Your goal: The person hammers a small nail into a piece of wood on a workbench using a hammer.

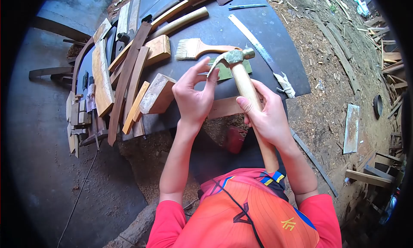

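A claw hammer [244, 81] with a pale wooden handle is held upright, tilted slightly left, in front of my body. My right hand [266, 112] is wrapped around the middle of its handle, thumb along the near side. My left hand [195, 91] is raised beside the hammer's head, its fingers curved and apart, with the thumb right at the tip of the claw. Behind the head lie a wide paintbrush [206, 48] with pale bristles and a flat green piece [225, 71]. A wooden block [158, 94] sits just left of my left hand.
The dark table [266, 28] carries a saw blade [254, 41] with a wrapped end, a blue stick [247, 7], a long round wooden handle [183, 22] and several wood strips [129, 82]. Scrap boards [351, 128] and shavings cover the ground at right.
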